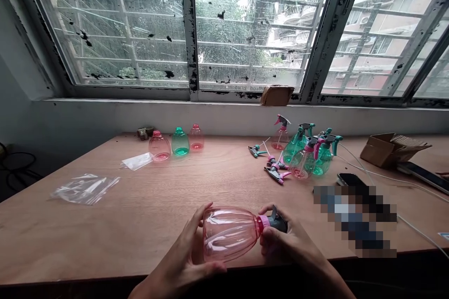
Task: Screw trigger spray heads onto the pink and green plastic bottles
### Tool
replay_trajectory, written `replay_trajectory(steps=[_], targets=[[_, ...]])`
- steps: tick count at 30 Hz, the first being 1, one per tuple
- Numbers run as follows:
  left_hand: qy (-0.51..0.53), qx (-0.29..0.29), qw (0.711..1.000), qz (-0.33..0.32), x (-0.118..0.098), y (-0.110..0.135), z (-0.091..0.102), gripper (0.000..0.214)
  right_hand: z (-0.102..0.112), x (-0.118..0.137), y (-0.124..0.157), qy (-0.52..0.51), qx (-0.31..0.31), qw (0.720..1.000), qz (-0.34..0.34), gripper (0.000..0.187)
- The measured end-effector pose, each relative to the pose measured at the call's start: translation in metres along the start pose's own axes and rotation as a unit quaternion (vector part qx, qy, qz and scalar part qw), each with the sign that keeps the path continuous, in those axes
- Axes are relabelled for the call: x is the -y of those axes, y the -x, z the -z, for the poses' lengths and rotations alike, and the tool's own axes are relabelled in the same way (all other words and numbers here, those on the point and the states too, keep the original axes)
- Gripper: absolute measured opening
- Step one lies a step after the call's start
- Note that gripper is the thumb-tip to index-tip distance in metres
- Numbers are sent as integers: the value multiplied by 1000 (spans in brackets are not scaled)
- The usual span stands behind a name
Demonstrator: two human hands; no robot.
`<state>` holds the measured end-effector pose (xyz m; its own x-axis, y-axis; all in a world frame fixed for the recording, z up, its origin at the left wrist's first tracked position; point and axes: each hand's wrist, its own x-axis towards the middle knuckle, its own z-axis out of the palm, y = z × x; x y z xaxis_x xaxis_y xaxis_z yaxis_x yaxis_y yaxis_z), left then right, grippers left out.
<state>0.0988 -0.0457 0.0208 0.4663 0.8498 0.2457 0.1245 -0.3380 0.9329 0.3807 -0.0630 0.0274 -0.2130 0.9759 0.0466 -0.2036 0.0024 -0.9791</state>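
Observation:
A clear pink spray bottle lies sideways between my hands, above the table's front edge. Round its base end, my left hand is wrapped with the thumb below and fingers above. At the neck, my right hand grips the pink collar and grey spray head; some of its fingers are hidden behind. Farther back stand several assembled pink and green spray bottles. Loose spray heads lie just left of them. Two pink bottles and a green bottle without spray heads stand at the back left.
On the left of the wooden table lie a clear plastic bag and a white packet. An open cardboard box, a phone and white cables are on the right. Windows line the back wall.

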Motion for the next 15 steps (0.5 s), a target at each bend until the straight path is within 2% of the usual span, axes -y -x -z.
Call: replay_trajectory(steps=[4,6,10,13,15], targets=[[55,26,998,19,-5,-2,2,88,11,4,8,-14,86,991,105,74],[43,52,998,11,-11,-3,3,87,16,-1,16,30,115,984,132,83],[-109,119,987,-19,-25,-3,6,96,10,-22,28,140,91,978,121,71],[-219,165,961,-41,-28,-5,7,104,-5,-31,28,170,100,968,153,80],[-249,180,951,-43,-28,-4,7,110,-11,-27,25,168,98,965,178,81]])
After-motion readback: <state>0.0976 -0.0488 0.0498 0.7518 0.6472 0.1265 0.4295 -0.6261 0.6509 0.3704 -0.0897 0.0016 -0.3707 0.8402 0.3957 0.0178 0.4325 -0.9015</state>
